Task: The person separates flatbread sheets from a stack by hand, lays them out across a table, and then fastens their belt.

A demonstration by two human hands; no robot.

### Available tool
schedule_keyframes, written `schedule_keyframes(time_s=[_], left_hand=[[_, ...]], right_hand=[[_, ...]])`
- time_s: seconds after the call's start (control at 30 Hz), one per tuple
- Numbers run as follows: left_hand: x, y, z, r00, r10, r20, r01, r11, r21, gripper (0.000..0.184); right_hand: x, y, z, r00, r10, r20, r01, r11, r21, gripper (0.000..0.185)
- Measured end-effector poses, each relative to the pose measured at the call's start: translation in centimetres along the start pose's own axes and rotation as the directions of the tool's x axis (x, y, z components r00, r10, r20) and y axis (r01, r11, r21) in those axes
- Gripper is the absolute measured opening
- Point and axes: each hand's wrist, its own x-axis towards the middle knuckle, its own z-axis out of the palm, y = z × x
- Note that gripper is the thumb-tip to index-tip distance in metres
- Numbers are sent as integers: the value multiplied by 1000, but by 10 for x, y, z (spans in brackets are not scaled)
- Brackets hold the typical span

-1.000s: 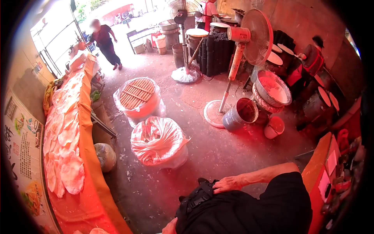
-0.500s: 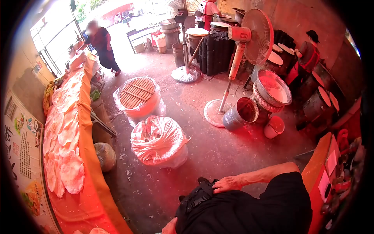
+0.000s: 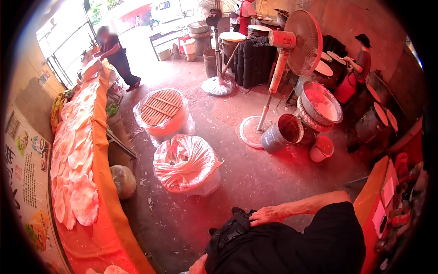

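Observation:
My right hand (image 3: 266,215) rests with bent, slightly parted fingers on a black buckled pouch (image 3: 232,234) at my waist. My left hand (image 3: 199,265) shows only in part at the bottom edge, beside the dark clothing; its fingers are hidden. Ahead of me on the floor stands a tub covered with gathered plastic (image 3: 186,165). Behind it is another plastic-wrapped tub with a round slatted lid (image 3: 161,108). Along the left, flat pale pieces of bread (image 3: 82,187) lie on a long table with an orange-red cover (image 3: 116,228).
A person (image 3: 116,57) stands at the table's far end. Another (image 3: 362,61) works by round drums on the right; a third (image 3: 246,16) is partly visible behind. Two stand fans (image 3: 294,43), a metal bucket (image 3: 283,132), a basin (image 3: 320,102) and a small pail (image 3: 321,149) stand on the floor.
The person at the table's far end has moved left and leans over the table. The person by the drums has straightened up. My hands have barely moved.

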Motion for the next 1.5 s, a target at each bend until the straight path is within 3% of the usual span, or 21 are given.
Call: schedule_keyframes(time_s=[0.2,0.3,0.4,0.5,0.6,0.7,0.8,0.93,1.03,1.2,1.3,1.5], left_hand=[[-2,-4,2,999,33,-20,-33,999,21,43],[10,25,-11,982,-138,128,150,984,-97,50],[21,40,-15,946,-259,196,239,964,117,61],[2,-4,-4,997,54,47,-56,998,31,65],[-5,-42,7,997,-5,79,1,998,56,71],[-3,-19,5,999,16,39,-14,998,-60,64],[-2,-15,3,998,9,54,-8,1000,-8,75],[-2,-15,2,998,37,52,-38,999,14,74],[-3,-15,2,997,63,48,-64,997,31,75],[-5,-18,2,995,93,29,-94,995,21,77],[-2,-28,1,992,38,120,-53,991,123,75],[-4,-38,-1,984,92,152,-113,984,137,86]], right_hand=[[0,-3,-2,1000,17,14,-17,1000,3,56],[1,-2,-4,997,44,56,-43,999,-19,54],[-3,6,4,998,34,53,-30,998,-58,53],[-3,3,1,999,16,30,-15,999,-42,53],[1,-5,-9,999,21,29,-21,1000,-3,50],[0,-2,-6,1000,13,15,-13,1000,-9,47],[0,0,-5,1000,20,21,-19,1000,-12,45],[0,-1,-5,999,33,42,-33,999,-15,44],[-1,6,1,1000,2,31,-1,1000,-28,64],[-3,9,7,1000,-10,12,10,1000,-12,62],[-2,7,4,1000,-8,10,8,1000,-19,59],[-6,11,7,998,24,53,-23,1000,-20,54]])
